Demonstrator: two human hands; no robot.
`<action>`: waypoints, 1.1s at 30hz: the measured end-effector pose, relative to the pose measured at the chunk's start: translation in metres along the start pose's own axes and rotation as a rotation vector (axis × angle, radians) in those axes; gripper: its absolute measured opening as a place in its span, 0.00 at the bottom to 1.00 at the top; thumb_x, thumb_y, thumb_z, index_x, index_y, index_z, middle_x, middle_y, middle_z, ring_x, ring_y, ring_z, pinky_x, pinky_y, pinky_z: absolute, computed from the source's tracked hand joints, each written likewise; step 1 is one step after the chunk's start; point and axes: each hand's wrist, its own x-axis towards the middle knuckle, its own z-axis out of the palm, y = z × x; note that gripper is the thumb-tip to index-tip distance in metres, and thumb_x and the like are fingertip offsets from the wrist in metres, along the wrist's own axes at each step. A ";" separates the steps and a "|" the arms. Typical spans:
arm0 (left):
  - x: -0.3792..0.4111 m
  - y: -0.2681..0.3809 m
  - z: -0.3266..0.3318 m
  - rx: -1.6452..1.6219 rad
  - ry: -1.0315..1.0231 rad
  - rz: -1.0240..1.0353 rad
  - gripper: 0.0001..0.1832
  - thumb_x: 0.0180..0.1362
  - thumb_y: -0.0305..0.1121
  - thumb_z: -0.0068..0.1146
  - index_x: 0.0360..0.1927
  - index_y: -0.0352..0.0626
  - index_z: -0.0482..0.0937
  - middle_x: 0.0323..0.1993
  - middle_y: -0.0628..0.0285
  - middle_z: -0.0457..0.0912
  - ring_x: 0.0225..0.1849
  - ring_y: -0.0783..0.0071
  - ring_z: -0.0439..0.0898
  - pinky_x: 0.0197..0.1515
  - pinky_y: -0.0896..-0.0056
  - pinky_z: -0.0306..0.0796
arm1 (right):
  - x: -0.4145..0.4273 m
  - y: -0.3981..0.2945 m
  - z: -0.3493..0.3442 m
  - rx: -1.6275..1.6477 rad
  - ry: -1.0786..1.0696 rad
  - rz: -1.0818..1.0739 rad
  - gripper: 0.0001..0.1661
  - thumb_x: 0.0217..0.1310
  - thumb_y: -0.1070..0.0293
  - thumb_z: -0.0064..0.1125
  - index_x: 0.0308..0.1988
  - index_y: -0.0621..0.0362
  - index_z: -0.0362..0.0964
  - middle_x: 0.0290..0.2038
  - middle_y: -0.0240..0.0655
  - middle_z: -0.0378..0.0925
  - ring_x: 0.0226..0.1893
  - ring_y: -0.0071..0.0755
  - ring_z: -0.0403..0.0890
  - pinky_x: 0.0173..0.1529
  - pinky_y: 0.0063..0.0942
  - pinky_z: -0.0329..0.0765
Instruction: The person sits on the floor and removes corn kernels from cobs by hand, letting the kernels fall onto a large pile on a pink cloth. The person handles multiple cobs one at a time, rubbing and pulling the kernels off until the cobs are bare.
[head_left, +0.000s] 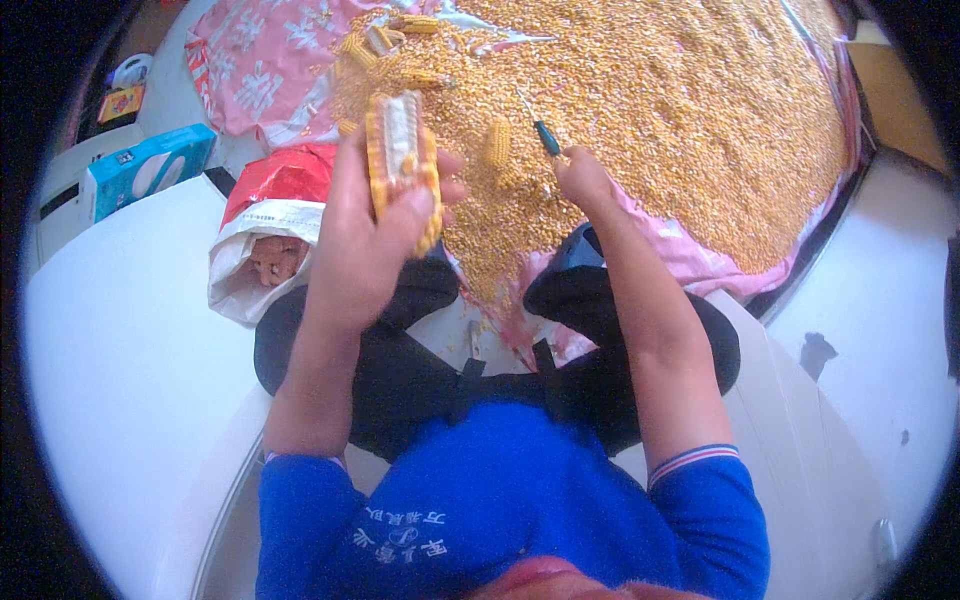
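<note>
Raised before me at the left, my left hand (375, 210) grips a partly shelled corn cob (403, 139). A bare pale strip runs along the cob's upper face, and yellow kernels still line its edges. My right hand (585, 178) holds a screwdriver-like tool (546, 137) with a dark green handle; its thin metal shaft points up and away over the loose corn kernels (660, 97). The tool's tip is apart from the held cob. Between my hands, an unshelled corn cob (498, 141) lies on the kernels.
Several cobs (416, 25) lie at the far left of the kernel heap, on a pink patterned cloth (259, 71). A red and white sack (274, 214) holding reddish-brown pieces stands at my left. Beyond it are a teal box (150, 172) and a cardboard box (900, 105) at far right.
</note>
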 end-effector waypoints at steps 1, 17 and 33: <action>-0.001 0.003 0.002 0.023 0.005 -0.025 0.28 0.64 0.27 0.47 0.67 0.34 0.55 0.52 0.49 0.77 0.48 0.69 0.81 0.51 0.69 0.76 | 0.011 -0.001 0.007 -0.043 -0.003 -0.044 0.26 0.61 0.53 0.57 0.54 0.57 0.74 0.48 0.55 0.80 0.48 0.58 0.80 0.56 0.47 0.75; 0.011 -0.001 -0.001 0.192 0.071 0.016 0.29 0.55 0.18 0.56 0.61 0.36 0.62 0.53 0.56 0.71 0.56 0.72 0.74 0.59 0.69 0.69 | 0.055 -0.015 0.046 -0.041 0.146 -0.180 0.12 0.59 0.61 0.59 0.39 0.55 0.71 0.33 0.51 0.81 0.37 0.59 0.82 0.45 0.51 0.77; -0.017 0.018 0.014 0.279 0.047 0.395 0.24 0.56 0.40 0.68 0.51 0.36 0.75 0.39 0.62 0.82 0.39 0.80 0.78 0.41 0.77 0.74 | -0.212 -0.110 -0.175 1.193 0.231 -0.358 0.19 0.68 0.68 0.47 0.55 0.63 0.64 0.21 0.29 0.68 0.17 0.19 0.65 0.21 0.19 0.62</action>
